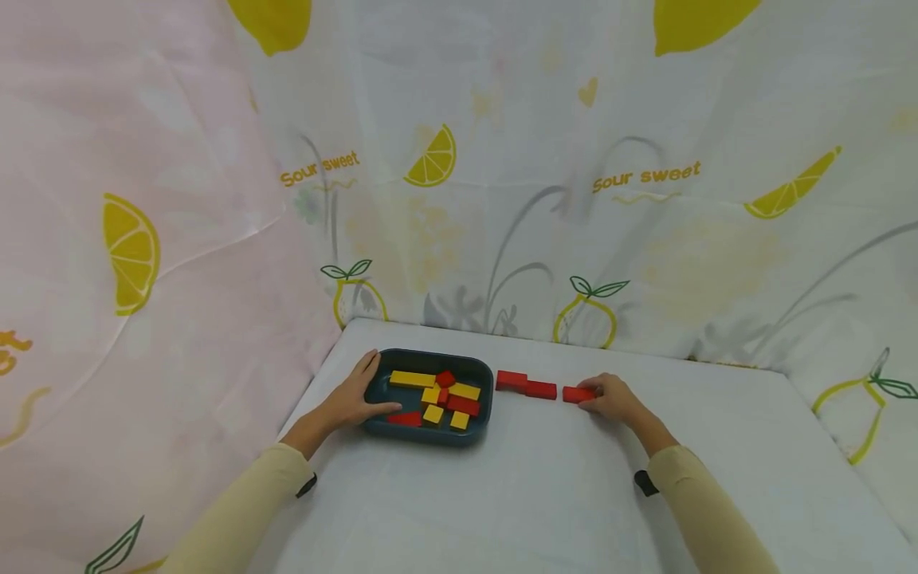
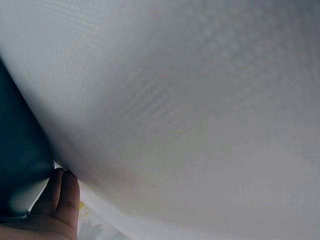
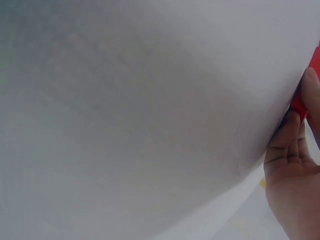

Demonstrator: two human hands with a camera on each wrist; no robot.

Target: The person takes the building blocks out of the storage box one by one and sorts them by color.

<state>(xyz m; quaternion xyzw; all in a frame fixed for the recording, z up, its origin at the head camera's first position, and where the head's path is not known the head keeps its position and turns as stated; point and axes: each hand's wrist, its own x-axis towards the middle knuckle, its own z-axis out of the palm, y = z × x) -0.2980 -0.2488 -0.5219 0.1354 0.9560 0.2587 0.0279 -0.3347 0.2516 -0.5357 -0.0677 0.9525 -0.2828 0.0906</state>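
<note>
A dark blue tray (image 1: 429, 434) holds several red and yellow blocks. At its left end, my left hand (image 1: 353, 399) grips the rim, the thumb reaching over the inside and the fingers along the outer wall. In the left wrist view, fingertips of the left hand (image 2: 55, 205) lie against the tray's outer side (image 2: 22, 140), low by the cloth. My right hand (image 1: 610, 397) pinches a red block (image 1: 576, 394) between thumb and fingers, close on the table; the right wrist view shows this red block (image 3: 300, 104) at its edge, partly hidden by the hand.
Left of the held block, a red block (image 1: 541, 390) and a larger red block (image 1: 511, 381) form a row running toward the tray. White cloth covers the table (image 1: 531, 502). A lemon-printed curtain (image 1: 502, 231) hangs behind, with a pinkish one (image 1: 201, 335) at the left.
</note>
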